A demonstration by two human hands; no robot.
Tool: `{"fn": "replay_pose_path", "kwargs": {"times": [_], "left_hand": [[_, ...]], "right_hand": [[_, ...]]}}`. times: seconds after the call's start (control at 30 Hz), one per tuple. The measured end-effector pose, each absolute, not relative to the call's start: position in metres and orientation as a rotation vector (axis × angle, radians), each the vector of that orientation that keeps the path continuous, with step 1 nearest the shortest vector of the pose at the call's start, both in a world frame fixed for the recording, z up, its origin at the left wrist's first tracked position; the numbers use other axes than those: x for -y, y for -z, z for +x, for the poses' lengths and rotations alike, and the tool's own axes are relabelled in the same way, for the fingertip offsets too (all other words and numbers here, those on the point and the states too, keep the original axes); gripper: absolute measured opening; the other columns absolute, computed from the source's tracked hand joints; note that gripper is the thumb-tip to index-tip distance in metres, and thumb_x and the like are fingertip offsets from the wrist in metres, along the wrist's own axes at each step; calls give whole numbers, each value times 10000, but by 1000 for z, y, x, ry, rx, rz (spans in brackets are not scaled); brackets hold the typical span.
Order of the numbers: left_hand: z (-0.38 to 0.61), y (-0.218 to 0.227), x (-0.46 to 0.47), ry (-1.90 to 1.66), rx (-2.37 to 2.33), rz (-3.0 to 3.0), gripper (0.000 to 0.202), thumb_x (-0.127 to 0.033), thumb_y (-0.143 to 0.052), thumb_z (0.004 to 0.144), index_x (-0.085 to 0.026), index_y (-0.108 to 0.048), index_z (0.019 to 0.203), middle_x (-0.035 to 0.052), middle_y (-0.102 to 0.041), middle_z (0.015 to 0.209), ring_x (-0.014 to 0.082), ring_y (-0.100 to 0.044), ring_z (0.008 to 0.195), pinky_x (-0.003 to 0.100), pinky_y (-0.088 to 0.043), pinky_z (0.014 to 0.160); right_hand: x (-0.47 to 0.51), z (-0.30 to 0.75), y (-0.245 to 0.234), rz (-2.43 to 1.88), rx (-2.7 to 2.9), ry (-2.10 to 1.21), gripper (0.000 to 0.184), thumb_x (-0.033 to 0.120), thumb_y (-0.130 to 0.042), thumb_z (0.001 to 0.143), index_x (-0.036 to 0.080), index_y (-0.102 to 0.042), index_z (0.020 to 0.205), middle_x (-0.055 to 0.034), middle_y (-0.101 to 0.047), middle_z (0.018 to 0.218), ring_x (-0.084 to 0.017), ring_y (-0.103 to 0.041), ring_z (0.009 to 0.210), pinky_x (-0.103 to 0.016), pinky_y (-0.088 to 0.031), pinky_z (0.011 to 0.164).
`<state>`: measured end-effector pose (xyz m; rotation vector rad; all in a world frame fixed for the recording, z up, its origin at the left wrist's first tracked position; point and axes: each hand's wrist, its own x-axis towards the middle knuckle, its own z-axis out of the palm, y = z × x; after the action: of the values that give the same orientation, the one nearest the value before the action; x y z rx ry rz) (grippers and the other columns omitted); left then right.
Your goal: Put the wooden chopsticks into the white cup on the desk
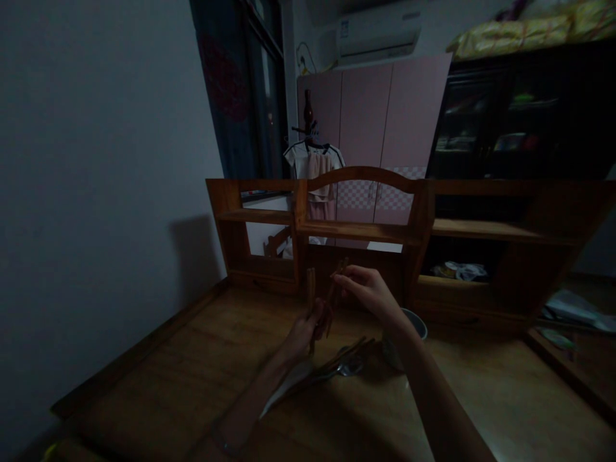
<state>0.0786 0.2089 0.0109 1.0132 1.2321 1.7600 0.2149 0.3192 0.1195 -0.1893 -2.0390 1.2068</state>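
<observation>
The room is dim. My left hand [304, 330] is closed round a bundle of wooden chopsticks [311, 292] that stand upright above the wooden table [192, 372]. My right hand [368, 292] pinches another chopstick [337, 282] just to the right of the bundle, fingers curled on it. Below the hands lie more chopsticks [344, 358] and a metal spoon [350, 368] on a pale sheet [283, 391]. A round bowl [418, 324] sits behind my right forearm, partly hidden.
A wooden shelf unit [366, 231] stands along the table's far edge, with crumpled items [459, 271] in its right compartment. A grey wall is at the left. Behind are a pink wardrobe [375, 122], hanging clothes [315, 163] and a dark cabinet [520, 115].
</observation>
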Motion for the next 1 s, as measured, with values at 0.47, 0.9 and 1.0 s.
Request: {"fn": "replay_pose_path", "kwargs": {"times": [0.47,0.9,1.0], "left_hand": [[89,-17,-204,-1825,-1307,1205,361,-525,-656,826,-225,-702,1022,61,-644,944,230,-559,921,304,-432,808],[73,-1,-219,-1830,-1148,1155,323,-492,-554,912,-170,-562,912,-14,-534,686,122,-521,572,239,-442,565],[71,-1,-219,-1829,-1135,1160,325,-485,-547,918,-160,-557,911,-10,-543,696,120,-536,575,240,-454,566]], "right_hand": [[-317,219,-118,-199,2165,-995,268,376,-645,931,177,-658,752,-1,-636,617,-180,-609,589,-219,-384,507],[-308,226,-87,-703,3017,-241,286,-84,-637,732,121,-741,902,-145,-703,920,-294,-673,903,-272,-486,716],[-294,213,-72,-825,3087,-166,223,-37,-579,847,78,-728,967,-187,-687,993,-299,-671,927,-307,-510,746]]}}
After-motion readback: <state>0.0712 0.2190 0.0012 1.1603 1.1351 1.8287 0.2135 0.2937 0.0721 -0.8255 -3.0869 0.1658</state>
